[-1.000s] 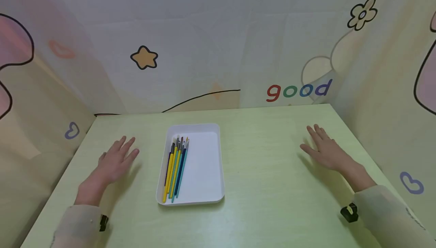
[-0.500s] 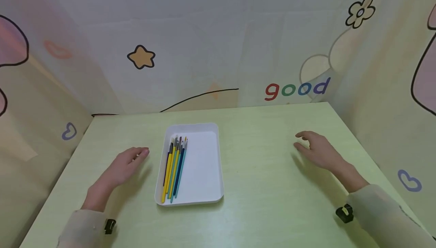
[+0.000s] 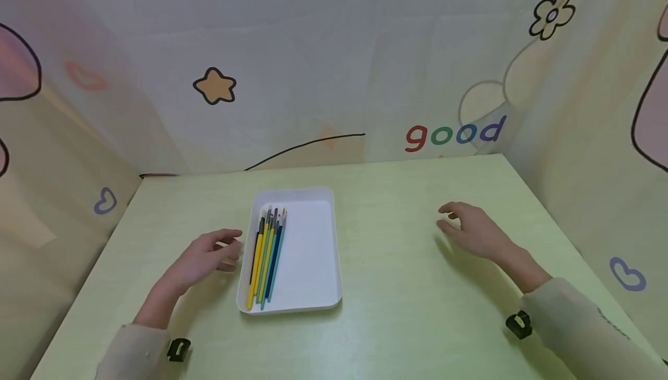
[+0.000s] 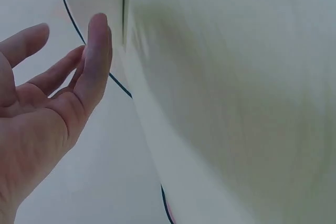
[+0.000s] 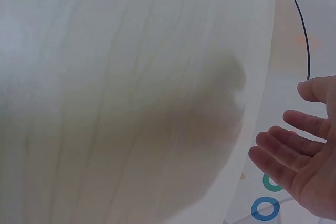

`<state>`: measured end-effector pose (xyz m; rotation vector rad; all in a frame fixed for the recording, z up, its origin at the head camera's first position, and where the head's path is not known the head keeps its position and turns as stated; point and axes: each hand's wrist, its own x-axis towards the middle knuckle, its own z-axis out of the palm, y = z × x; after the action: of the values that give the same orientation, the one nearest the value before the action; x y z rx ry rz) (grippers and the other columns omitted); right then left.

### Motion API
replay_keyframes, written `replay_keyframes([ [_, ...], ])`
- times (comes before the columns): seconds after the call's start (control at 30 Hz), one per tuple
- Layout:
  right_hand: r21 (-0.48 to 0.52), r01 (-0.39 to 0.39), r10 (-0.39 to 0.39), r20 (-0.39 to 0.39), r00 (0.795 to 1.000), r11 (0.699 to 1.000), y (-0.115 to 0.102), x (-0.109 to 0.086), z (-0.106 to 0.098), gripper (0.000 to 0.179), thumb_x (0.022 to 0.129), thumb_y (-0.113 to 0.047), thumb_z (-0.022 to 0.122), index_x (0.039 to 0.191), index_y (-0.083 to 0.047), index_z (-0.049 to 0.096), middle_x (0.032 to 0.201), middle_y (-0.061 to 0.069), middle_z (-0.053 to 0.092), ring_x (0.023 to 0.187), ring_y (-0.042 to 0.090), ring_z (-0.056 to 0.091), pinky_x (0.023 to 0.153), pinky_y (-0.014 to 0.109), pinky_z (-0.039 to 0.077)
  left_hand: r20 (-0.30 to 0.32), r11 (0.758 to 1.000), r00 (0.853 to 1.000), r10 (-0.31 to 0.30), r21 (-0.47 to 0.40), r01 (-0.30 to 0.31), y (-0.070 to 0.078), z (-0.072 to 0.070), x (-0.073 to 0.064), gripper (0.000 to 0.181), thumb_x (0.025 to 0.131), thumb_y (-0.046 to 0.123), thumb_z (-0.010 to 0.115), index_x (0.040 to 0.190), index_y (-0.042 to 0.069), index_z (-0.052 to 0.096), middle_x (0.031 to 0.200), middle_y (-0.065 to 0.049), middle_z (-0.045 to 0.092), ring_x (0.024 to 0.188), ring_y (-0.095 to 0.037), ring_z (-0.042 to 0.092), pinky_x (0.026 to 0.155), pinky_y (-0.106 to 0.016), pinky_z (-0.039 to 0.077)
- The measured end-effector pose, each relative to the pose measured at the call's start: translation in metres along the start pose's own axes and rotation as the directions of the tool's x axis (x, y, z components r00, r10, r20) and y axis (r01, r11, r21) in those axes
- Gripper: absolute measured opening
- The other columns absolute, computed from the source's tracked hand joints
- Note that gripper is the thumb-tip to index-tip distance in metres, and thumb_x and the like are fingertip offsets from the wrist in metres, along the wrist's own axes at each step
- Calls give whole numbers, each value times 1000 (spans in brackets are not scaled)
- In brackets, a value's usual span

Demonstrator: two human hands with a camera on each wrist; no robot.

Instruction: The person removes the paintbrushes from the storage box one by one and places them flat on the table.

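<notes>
A white tray (image 3: 310,252) lies on the table, with several thin paintbrushes (image 3: 268,258) side by side along its left half. Their handles are yellow, teal and dark blue, bristles toward the far end. My left hand (image 3: 206,258) hovers just left of the tray, fingers loosely bent and holding nothing. In the left wrist view the left hand (image 4: 52,87) shows its fingers apart. Well to the right of the tray, my right hand (image 3: 475,230) hangs above the table with relaxed fingers. Nothing lies in the right hand (image 5: 304,150) in the right wrist view.
The pale green table (image 3: 391,310) carries the tray left of its middle. A printed cloth (image 3: 323,67) with a star, a flower and the word "good" closes off the back and both sides. A black device sits at each sleeve cuff (image 3: 553,304).
My left hand has moved right, close to the tray, its fingers bending from a spread pose. The right hand has drifted left, and its fingers have relaxed. Tray and paintbrushes stay put.
</notes>
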<state>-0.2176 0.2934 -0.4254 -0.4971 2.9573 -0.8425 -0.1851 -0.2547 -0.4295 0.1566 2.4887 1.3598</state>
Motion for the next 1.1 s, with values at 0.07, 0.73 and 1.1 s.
replay_keyframes([
  [0.07,0,3,-3,0,1000,1000,-1,0,1,38,104,-19,61,130,9,59,128,27,63,117,45,60,95,60,51,18,998,1000,4,-55,-3,0,2,-1,57,105,24,60,149,-7,42,131,-23,53,104,-32,66,85,-41,62],
  [0.73,63,63,-62,-26,998,996,-12,8,11,28,103,-14,62,122,7,64,116,17,69,106,34,65,90,54,56,80,987,995,-58,-144,69,4,14,3,56,102,10,63,150,-6,40,132,-23,52,103,-30,65,84,-40,62],
  [1.1,149,75,-69,-44,997,986,-29,23,22,24,103,-14,62,119,3,66,109,9,70,103,28,65,88,47,57,96,987,994,-43,-152,58,4,17,4,59,101,11,65,151,-5,39,132,-24,52,104,-30,65,83,-40,62],
])
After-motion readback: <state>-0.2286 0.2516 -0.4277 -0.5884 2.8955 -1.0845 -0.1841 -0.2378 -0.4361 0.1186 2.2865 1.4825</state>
